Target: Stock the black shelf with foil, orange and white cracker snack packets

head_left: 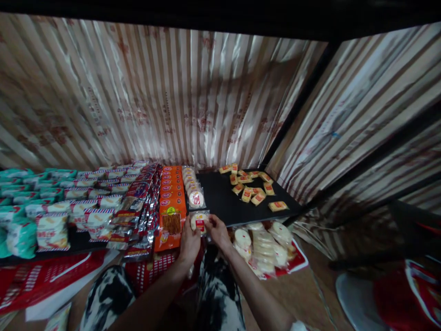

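Observation:
A round white cracker in a clear packet with a red label [199, 221] is held at the front edge of the black shelf [220, 202]. My left hand [189, 241] grips its left side, fingers closed. My right hand [218, 232] pinches the right side. Just behind the packet runs a row of similar packets [196, 198], overlapping toward the back wall. Left of that row are orange snack packs [171, 216], also overlapped in a line. Below the shelf on the right lies a pile of round cracker packets [265, 248], near my right forearm.
Small yellow packets [258, 197] lie scattered on the shelf's right part. Dark red foil packs [141, 197], white striped bags [99, 220] and teal bags [24, 234] fill the left. A black post [296, 110] rises at the right corner, before the striped sheeting [165, 101].

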Action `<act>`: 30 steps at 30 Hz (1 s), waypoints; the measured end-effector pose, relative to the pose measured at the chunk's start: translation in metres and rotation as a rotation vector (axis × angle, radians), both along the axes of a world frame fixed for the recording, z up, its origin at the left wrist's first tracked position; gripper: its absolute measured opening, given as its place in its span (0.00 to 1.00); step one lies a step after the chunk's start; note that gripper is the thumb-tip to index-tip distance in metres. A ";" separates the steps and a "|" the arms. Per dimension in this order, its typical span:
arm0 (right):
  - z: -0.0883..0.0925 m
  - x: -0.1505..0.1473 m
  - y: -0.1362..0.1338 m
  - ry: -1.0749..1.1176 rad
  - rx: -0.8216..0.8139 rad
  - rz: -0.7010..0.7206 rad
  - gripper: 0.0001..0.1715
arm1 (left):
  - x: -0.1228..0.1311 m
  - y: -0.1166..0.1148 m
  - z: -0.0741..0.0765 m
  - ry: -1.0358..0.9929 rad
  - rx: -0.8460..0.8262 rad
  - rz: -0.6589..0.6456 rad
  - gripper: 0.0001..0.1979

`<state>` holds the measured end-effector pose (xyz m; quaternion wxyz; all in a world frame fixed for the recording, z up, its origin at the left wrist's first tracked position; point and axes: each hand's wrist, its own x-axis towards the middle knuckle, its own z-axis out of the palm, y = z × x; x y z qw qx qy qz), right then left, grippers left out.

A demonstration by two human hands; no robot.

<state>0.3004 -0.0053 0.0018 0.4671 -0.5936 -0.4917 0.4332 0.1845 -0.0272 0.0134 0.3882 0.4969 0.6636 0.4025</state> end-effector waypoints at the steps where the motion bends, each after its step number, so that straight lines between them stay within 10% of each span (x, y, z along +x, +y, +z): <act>1: -0.003 0.000 0.007 0.004 0.000 -0.007 0.16 | 0.004 0.004 -0.001 0.072 0.015 -0.009 0.25; 13: -0.035 0.005 0.082 -0.298 0.070 -0.084 0.21 | 0.021 0.042 -0.007 0.491 0.112 -0.206 0.29; 30: -0.041 0.003 0.094 -0.502 0.093 -0.061 0.22 | 0.026 0.058 -0.019 0.581 0.068 -0.278 0.31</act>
